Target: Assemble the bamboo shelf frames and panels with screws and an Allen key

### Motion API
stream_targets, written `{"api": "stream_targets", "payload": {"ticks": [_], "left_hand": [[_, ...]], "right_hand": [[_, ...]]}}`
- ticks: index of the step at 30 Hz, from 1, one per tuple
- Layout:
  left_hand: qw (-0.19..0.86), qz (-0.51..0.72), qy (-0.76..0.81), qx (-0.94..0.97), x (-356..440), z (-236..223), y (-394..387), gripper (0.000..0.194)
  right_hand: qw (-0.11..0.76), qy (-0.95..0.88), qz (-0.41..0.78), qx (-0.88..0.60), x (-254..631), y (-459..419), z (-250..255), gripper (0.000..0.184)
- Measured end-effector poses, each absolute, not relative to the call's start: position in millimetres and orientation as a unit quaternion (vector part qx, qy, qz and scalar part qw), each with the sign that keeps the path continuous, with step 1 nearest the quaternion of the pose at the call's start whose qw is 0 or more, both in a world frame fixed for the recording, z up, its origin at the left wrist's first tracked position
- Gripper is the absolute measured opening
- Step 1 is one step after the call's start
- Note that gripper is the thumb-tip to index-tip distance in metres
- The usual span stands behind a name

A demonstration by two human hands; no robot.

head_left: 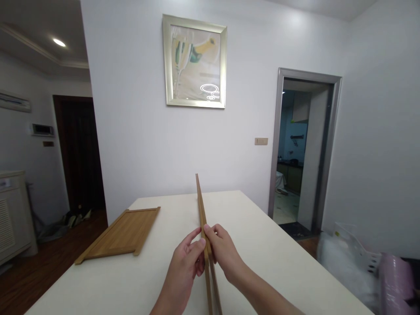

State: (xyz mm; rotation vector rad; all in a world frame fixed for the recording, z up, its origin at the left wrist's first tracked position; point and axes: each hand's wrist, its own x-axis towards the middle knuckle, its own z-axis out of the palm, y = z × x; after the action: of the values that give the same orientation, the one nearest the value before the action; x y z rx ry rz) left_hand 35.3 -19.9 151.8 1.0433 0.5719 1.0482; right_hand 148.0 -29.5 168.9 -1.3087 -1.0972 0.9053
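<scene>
Two long, thin wooden strips point(199, 201) stand out in front of me over the table, seen nearly end-on. They lie together at the far end and part slightly at the near end; whether they are joined is not clear. My left hand point(187, 260) grips them from the left between thumb and curled fingers. From the right, my right hand point(223, 250) pinches them, its thumb on the upper edge and its fingers partly hidden. To the left, a brown wooden panel point(123, 231) with raised edge strips lies flat on the table.
The white table point(262, 262) reaches toward a wall with a framed picture point(169, 65). An open doorway point(274, 144) stands at the right. Plastic-wrapped items point(348, 262) and a pink package point(397, 280) sit beside the table's right edge. A white cabinet point(16, 218) is at far left.
</scene>
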Motion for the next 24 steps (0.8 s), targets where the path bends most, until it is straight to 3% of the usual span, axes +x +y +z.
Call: {"api": "stream_targets", "payload": {"ticks": [9, 24], "left_hand": [[0.693, 0.482, 0.305, 0.441, 6, 149, -18, 0.064], [0.68, 0.502, 0.331, 0.42, -15, 141, -10, 0.058]], "right_hand": [[0.597, -0.39, 0.471, -0.52, 174, -49, 176, 0.025], [0.633, -0.392, 0.432, -0.508, 212, -60, 180, 0.031]]}}
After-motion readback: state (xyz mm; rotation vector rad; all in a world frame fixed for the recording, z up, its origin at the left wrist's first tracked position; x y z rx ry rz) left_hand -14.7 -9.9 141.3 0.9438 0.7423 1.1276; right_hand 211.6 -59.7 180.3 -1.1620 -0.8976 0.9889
